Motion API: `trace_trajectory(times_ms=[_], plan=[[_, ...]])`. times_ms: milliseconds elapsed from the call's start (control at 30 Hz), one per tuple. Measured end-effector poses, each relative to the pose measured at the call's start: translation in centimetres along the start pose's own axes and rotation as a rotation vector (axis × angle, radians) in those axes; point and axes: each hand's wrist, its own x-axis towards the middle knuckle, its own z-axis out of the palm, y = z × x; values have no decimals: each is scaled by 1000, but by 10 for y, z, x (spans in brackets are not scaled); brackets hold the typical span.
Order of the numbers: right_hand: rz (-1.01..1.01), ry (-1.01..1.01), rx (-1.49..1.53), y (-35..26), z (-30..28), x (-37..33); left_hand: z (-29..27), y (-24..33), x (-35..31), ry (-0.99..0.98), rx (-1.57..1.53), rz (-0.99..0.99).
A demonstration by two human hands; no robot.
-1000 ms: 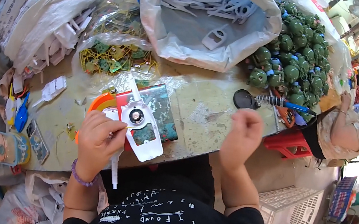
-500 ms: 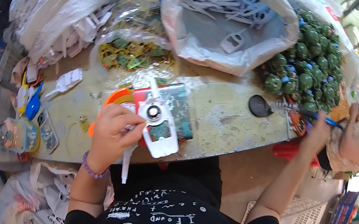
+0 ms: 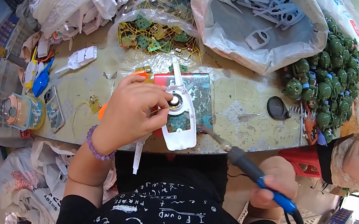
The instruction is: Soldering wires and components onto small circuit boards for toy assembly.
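Pinched in the fingers of my left hand (image 3: 136,105) is a white plastic housing (image 3: 183,140) with a long narrow stem and a rectangular opening. A round black-and-silver part (image 3: 174,100) sits in its ring, right at my fingertips. My right hand (image 3: 277,183) is closed around a soldering iron (image 3: 246,165) with a blue and black handle. The iron's tip points left toward the housing, seemingly apart from it. Beneath the housing lies a red-edged flat piece with a green, board-like surface (image 3: 205,97). Another white stem (image 3: 137,157) sticks out below my left hand over the table edge.
Behind are a bag of wired circuit boards (image 3: 153,37), an open sack of white housings (image 3: 253,60) and a heap of green round parts (image 3: 327,84). A black round dish (image 3: 278,108) lies at right, a phone (image 3: 54,108) and lidded container (image 3: 24,111) at left. A co-worker's arm (image 3: 355,156) shows far right.
My right hand has lifted the soldering iron from the right end of the table and brought it left, near the housing. My left hand still holds the housing.
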Motion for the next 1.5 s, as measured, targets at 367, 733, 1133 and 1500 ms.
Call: trace_trajectory(times_ms=[367,733,1133,1500], plan=[[14,-239,-12,9,27,27,-3,5,5,-89,29,-46],[42,-189,1,8,30,23,-1,10,1,-68,113,-23],[3,-181,-19,8,40,29,-3,14,2,-94,148,-20],[13,-202,-6,9,42,30,-1,15,2,-93,169,-19]])
